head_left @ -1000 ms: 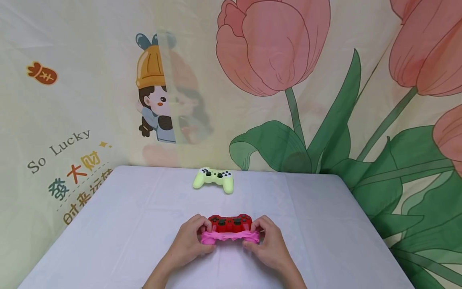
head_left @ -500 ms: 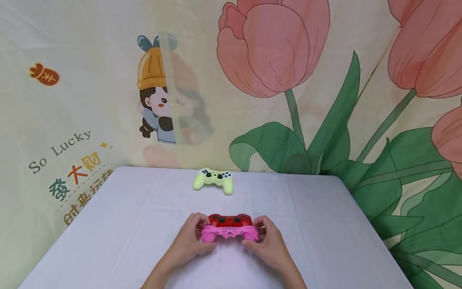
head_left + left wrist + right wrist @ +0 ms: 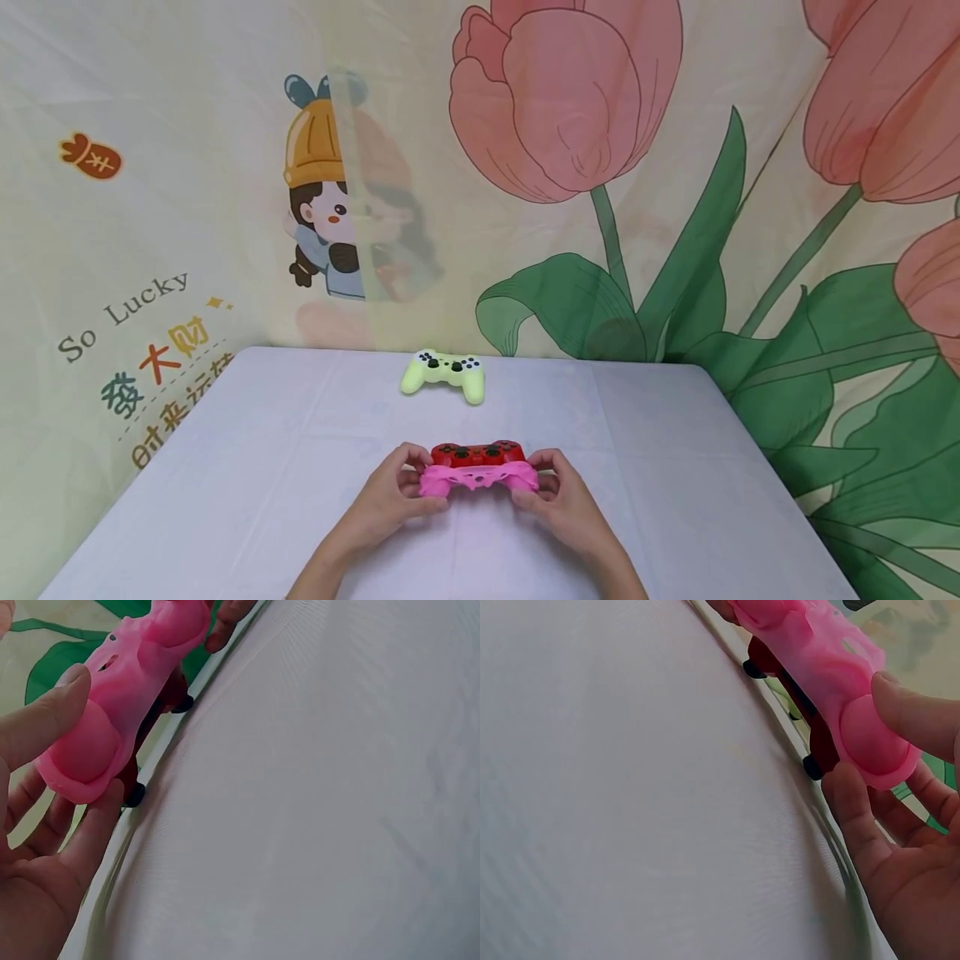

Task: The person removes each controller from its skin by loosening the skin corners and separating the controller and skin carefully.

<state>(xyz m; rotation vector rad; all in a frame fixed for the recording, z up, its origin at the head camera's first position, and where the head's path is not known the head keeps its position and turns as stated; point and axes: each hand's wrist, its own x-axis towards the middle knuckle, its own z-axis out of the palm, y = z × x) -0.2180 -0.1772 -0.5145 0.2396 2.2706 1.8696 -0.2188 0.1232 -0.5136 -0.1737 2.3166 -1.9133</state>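
Note:
A red game controller with black thumbsticks is held near the front middle of the table. Stretchy pink silicone cover wraps its handle side, leaving the red button face bare. My left hand grips the left end, thumb on the near side and fingers behind. The right hand holds the other end in the same way. In the left wrist view the pink cover envelops a rounded handle under the thumb. The right wrist view shows the red shell beyond the cover's edge.
A pale yellow-green controller lies near the far edge of the white-covered table. Behind the table hangs a printed curtain with tulips and a cartoon figure.
The pink cover and red controller have tipped, so more of the cover's near face shows. Both hands have shifted slightly with them. The yellow-green controller stays put.

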